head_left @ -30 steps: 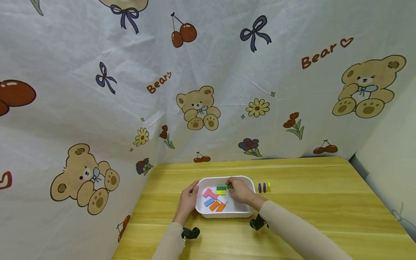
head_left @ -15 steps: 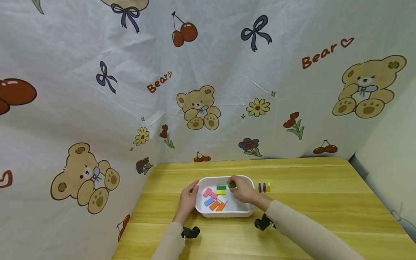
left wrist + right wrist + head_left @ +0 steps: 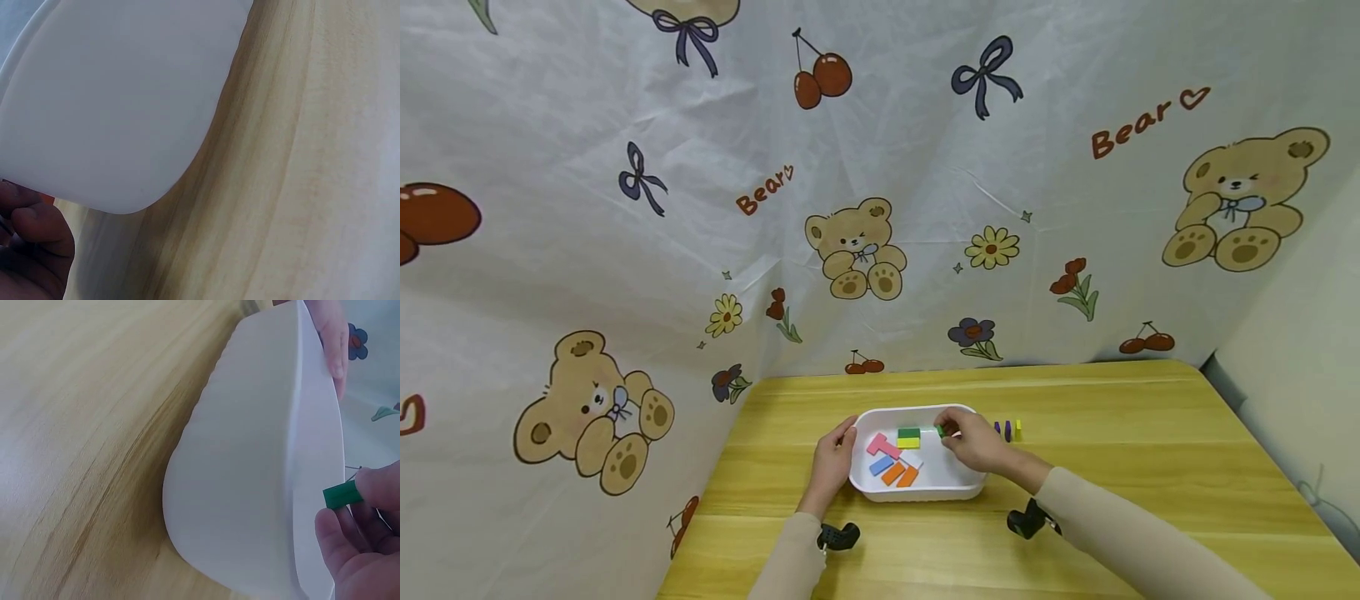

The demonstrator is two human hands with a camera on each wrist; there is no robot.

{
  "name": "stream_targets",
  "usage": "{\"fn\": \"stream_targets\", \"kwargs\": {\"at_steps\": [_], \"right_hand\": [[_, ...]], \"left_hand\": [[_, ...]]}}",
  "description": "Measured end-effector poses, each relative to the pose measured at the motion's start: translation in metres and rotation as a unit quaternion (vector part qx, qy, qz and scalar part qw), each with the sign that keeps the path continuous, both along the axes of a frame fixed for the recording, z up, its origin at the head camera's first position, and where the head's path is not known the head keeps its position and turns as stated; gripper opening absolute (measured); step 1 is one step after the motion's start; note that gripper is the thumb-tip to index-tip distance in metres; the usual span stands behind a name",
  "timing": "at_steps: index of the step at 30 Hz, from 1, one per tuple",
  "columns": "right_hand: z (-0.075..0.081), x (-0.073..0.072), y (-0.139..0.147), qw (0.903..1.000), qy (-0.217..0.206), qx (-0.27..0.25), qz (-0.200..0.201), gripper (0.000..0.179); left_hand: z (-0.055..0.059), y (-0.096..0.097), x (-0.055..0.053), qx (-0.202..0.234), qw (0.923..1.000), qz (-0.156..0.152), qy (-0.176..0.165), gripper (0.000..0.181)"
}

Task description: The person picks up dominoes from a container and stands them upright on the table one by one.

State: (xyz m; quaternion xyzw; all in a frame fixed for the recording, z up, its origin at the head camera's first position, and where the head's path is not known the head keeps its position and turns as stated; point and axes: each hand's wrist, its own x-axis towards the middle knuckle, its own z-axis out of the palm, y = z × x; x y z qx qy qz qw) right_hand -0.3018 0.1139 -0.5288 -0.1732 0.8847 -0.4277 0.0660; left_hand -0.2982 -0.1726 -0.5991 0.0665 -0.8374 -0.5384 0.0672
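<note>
A white plastic tray [image 3: 917, 495] stands on the wooden table, with several small coloured blocks lying in its left half. At its left end my left hand [image 3: 833, 461] holds the rim and side wall. Over the right part of the tray, my right hand [image 3: 976, 442] pinches a small green block [image 3: 342, 495] between thumb and fingers. Inside lie a dark green block [image 3: 909, 432] against a yellow block [image 3: 907, 443], pink blocks [image 3: 883, 446], a blue block [image 3: 882, 465], a white block [image 3: 912, 459] and two orange blocks [image 3: 892, 473].
Just right of the tray, two purple blocks [image 3: 1007, 431] and a yellow block [image 3: 1018, 429] stand in a row on the table [image 3: 1112, 467]. Behind the table hangs a white cloth [image 3: 925, 167] printed with bears.
My right hand has lifted slightly and moved right, away from the green and yellow pair, carrying the small green block. My left hand stays at the tray's left end.
</note>
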Motion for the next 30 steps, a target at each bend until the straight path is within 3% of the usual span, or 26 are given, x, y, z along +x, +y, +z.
{"fn": "stream_targets", "kwargs": {"at_steps": [19, 30], "right_hand": [[0.007, 0.0, 0.037, 0.9993, -0.013, -0.03, -0.018, 0.02], [0.006, -0.003, 0.059, 0.9992, -0.006, -0.022, -0.033, 0.022]], "left_hand": [[0.0, 0.001, 0.0, -0.001, 1.0, 0.001, 0.006, 0.04], [0.001, 0.001, 0.001, 0.0, 1.0, 0.002, 0.003, 0.038]]}}
